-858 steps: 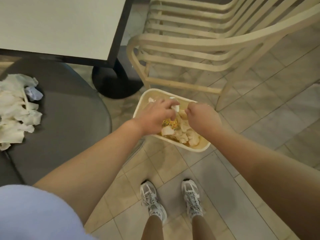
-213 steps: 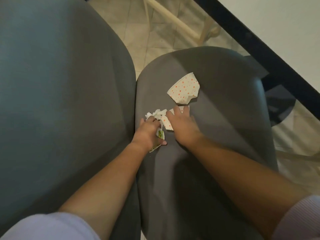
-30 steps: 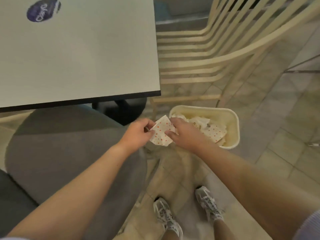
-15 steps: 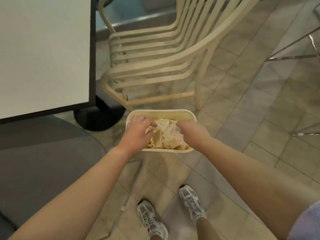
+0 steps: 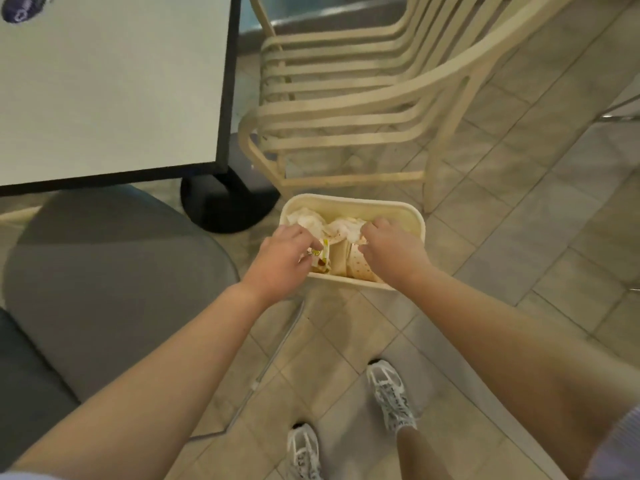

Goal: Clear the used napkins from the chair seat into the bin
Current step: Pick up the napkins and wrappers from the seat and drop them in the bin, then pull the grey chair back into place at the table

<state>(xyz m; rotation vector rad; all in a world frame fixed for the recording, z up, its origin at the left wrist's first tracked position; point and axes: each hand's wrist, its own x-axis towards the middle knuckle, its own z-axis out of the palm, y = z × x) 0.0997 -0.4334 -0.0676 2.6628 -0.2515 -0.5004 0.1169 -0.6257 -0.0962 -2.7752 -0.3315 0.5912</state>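
Both hands hover over one cream bin [image 5: 408, 216]: the left hand [image 5: 280, 261] has its grip pinched on a yellow-printed wrapper [image 5: 320, 259], while the right hand [image 5: 391, 251] curls its grip on a crumpled napkin [image 5: 348, 230]. Several napkins fill the bin. Left of the grip sits one grey chair seat [image 5: 104, 271]; two sneakers stand below.

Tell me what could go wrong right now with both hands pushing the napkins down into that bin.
1. The bin looks full to its rim, so the napkins may spring up and spill onto the floor once the left hand and right hand lift.
2. The bin stands free on the tiles, so pressing near its front edge could tip or slide it.
3. A wrapper at the left fingers could cling and come out again.
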